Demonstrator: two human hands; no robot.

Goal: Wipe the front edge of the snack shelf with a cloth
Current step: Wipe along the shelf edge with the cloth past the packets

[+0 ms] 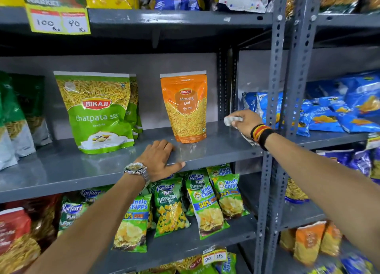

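Forearms fill the foreground, both reaching up to the grey painted metal snack shelf (216, 150). Left hand (159, 160), w/ a silver wristwatch (136, 169), lies flat on the shelf's front lip, fingers on top & thumb hooked over the edge, holding nothing, just bracing. Right hand (244, 122), black-red-yellow wristbands (261, 135) at the wrist, is closed round a crumpled pale grey-white cloth (232, 120), sitting at the shelf's far right, near the slotted grey upright post (273, 88) & set back from the front lip. Orange stand-up Moong Dal pouch (185, 109) stands just left of the cloth; green chatpata sev pouch (96, 111) further left. Best approach, I reckon: bring cloth fwd onto the lip, fold it over top & face, then one firm pass right-to-left, sliding the bracing hand clear ahead of it. Keep the knuckles off that orange pouch, looks easy to tip.
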